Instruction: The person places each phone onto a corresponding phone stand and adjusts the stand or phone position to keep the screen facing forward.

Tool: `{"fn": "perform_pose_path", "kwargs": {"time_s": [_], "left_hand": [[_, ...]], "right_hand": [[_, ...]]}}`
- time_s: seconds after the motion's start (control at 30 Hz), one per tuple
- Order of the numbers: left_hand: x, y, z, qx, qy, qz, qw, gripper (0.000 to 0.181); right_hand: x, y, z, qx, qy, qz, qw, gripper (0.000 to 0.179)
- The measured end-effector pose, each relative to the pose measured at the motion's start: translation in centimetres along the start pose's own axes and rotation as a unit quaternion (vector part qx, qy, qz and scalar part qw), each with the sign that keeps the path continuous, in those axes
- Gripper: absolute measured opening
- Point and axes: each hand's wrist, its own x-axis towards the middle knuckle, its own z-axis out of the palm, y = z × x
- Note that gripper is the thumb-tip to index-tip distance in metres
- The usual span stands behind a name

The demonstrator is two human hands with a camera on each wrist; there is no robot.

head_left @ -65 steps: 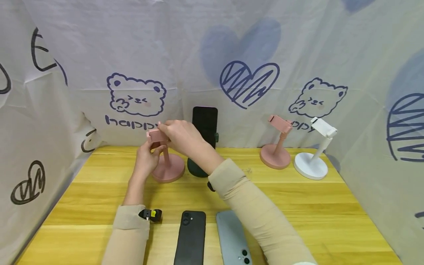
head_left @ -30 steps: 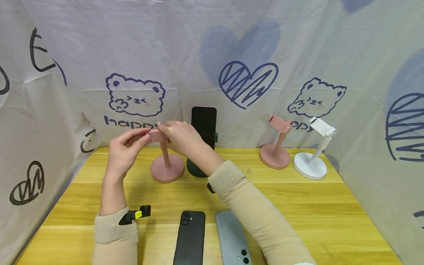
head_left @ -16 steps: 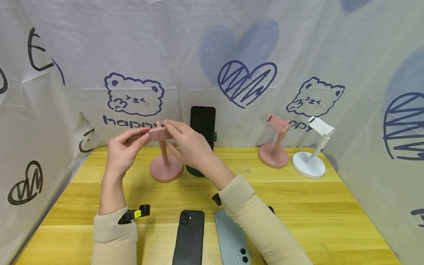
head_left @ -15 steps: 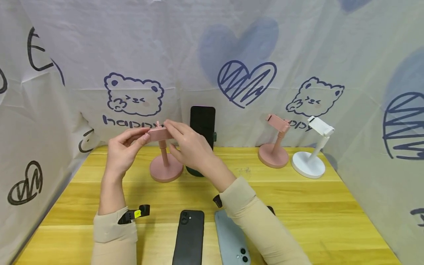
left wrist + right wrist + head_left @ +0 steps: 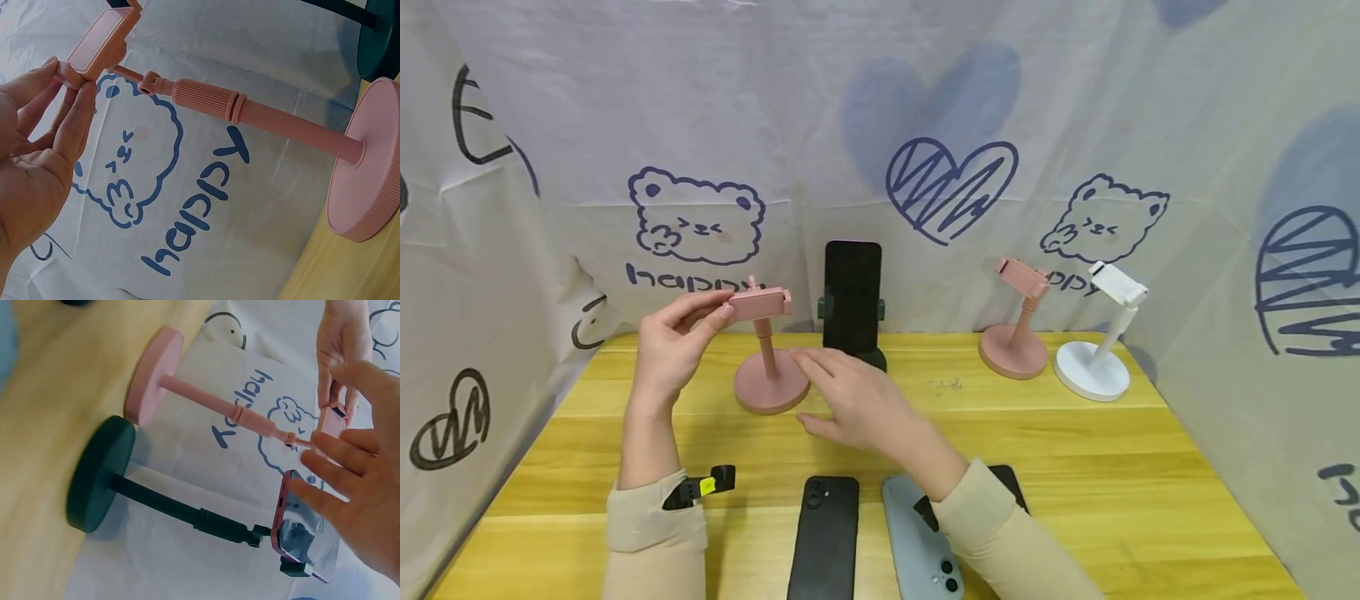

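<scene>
At the left back of the table stands a pink phone stand [image 5: 765, 340] with a round base and a ribbed stem. My left hand [image 5: 672, 354] pinches the left end of its clamp [image 5: 760, 305] between thumb and fingers. The left wrist view shows this left hand [image 5: 44, 147] holding the clamp's end, the stem running down to the base [image 5: 359, 175]. My right hand [image 5: 857, 402], its fingers extended and holding nothing, is in front and to the right of the pink base. Behind it, a dark green stand [image 5: 100, 475] carries an upright phone [image 5: 852, 292].
Another pink stand [image 5: 1013, 350] and a white stand [image 5: 1093, 372] stand at the back right. Near the front lie a black phone [image 5: 825, 537] and a light blue phone [image 5: 910, 533]. A dark flat object [image 5: 1009, 482] shows partly behind my right sleeve.
My right hand has let go of the clamp and moved down and to the right. Earlier, my left hand shifted from beneath the clamp to its left end, where it stays.
</scene>
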Motion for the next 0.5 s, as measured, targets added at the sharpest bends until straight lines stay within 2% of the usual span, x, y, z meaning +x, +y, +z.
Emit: {"fn": "perform_pose_path", "kwargs": {"time_s": [0.1,0.23,0.5], "left_hand": [[0.0,0.0,0.0,-0.007,0.002,-0.001,1.0,0.034],[0.1,0.0,0.1,-0.014,0.002,-0.002,0.9999,0.034],[-0.1,0.1,0.2,-0.044,0.004,-0.007,0.999,0.033]], "right_hand": [[-1.1,-0.7,0.3,-0.002,-0.078,0.022,0.9967,0.085],[-2.4,-1.7,1.0,-0.003,-0.164,0.048,0.9853,0.093],[-4.0,-3.6,3.1,0.015,-0.294,0.094,0.9511,0.096]]}}
